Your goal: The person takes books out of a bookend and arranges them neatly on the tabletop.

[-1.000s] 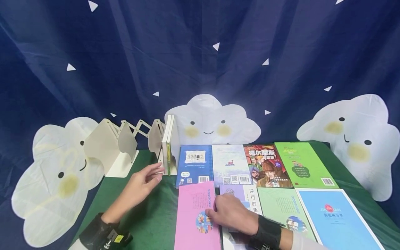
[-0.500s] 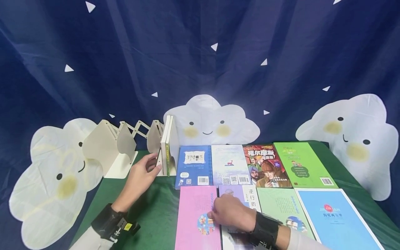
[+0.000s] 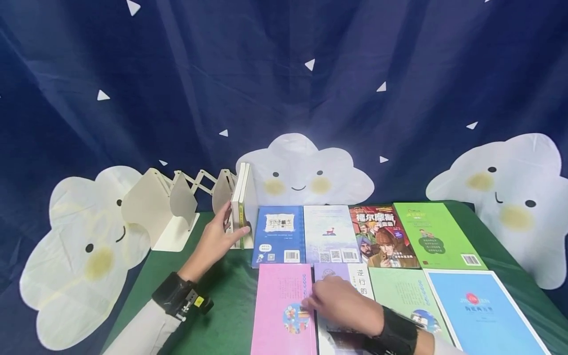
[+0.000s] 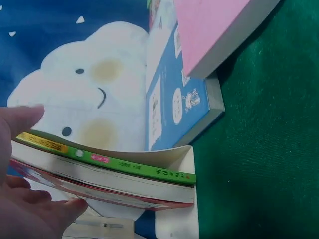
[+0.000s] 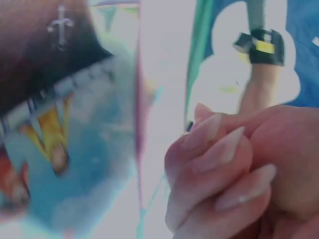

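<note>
Two thin books stand upright side by side in a cream folding bookend; a green spine shows on one. My left hand reaches around their front edge, thumb on the right side and fingers on the left. In the left wrist view its thumb stays apart from the green spine, and the fingertips overlap the lower book. My right hand has curled fingers at the right edge of a pink book, pinching it with the thumb over the cover. Below that hand lies a purple book, partly hidden.
Behind lie a blue book, a pale book, a red comic-style book and a green book. Nearer are a light green book and a white-bordered blue book. All rest on the green tablecloth.
My left hand moved right and forward, from beside the bookend to around the upright books. The pink book's far edge came slightly nearer to me; my right hand stays at its edge.
</note>
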`<state>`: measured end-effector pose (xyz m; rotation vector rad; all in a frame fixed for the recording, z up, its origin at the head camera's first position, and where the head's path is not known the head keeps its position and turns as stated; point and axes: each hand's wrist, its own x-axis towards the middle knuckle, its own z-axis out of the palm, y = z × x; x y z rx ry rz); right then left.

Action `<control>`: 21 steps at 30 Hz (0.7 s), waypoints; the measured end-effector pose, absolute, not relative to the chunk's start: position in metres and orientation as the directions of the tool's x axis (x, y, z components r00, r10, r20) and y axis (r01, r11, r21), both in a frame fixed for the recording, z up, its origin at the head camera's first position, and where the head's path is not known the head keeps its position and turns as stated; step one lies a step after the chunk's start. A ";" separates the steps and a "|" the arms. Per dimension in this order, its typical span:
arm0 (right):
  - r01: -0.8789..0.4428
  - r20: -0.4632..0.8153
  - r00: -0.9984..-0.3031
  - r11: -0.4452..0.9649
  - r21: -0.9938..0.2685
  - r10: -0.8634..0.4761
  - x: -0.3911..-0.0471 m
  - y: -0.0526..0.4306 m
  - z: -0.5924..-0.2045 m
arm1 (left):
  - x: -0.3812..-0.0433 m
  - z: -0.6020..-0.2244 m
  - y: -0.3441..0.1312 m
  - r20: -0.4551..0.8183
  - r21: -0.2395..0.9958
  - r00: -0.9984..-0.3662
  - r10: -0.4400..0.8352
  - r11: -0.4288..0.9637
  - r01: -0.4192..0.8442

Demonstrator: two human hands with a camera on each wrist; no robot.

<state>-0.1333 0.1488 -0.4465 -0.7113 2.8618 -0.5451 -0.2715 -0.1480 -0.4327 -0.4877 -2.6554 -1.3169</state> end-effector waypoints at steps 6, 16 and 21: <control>-0.400 -0.008 -0.894 0.804 -0.440 -0.449 -0.129 0.170 -0.425 | -0.287 -0.446 -0.145 0.249 0.757 -0.940 0.232 0.558 0.338; -0.316 0.030 -0.941 0.842 -0.438 -0.337 -0.127 0.197 -0.411 | -0.287 -0.457 -0.138 0.228 0.782 -0.951 0.211 0.542 0.308; -0.305 0.049 -0.947 0.843 -0.443 -0.317 -0.126 0.202 -0.411 | -0.282 -0.458 -0.131 0.276 0.777 -0.951 0.139 0.551 0.306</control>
